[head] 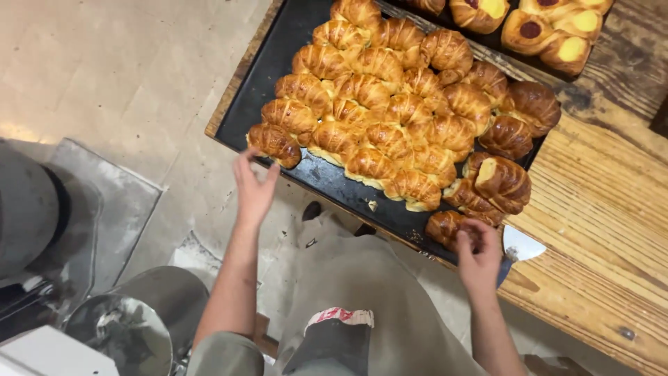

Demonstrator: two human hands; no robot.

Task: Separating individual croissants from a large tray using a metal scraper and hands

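A dark baking tray (327, 182) lies on the wooden desk (598, 209), its near corner jutting over the desk's edge above the tiled floor (139, 76), and it is heaped with glossy golden croissants (390, 104). The left hand (252, 189) hovers at the tray's near left edge with fingers spread and loose, gripping nothing, its fingertips just beside the endmost croissant (275, 144) at the tray's near left corner; whether they touch it cannot be told. The right hand (479, 256) sits at the tray's near right edge, its fingers curled onto a croissant (445, 228) lying there, and just beside that hand, off the tray's right side, the flat metal blade of a scraper (520, 246) shows on the desk; whether the hand grips its handle cannot be told. Beyond the tray's far edge stands a second tray (487, 43) with round pastries (557, 31) filled in yellow and red. Below the tray's near edge, the person's grey apron (362, 278) fills the middle, and off to the tray's left, low down, sit a steel bowl (122, 331) and part of a grey machine (28, 202).
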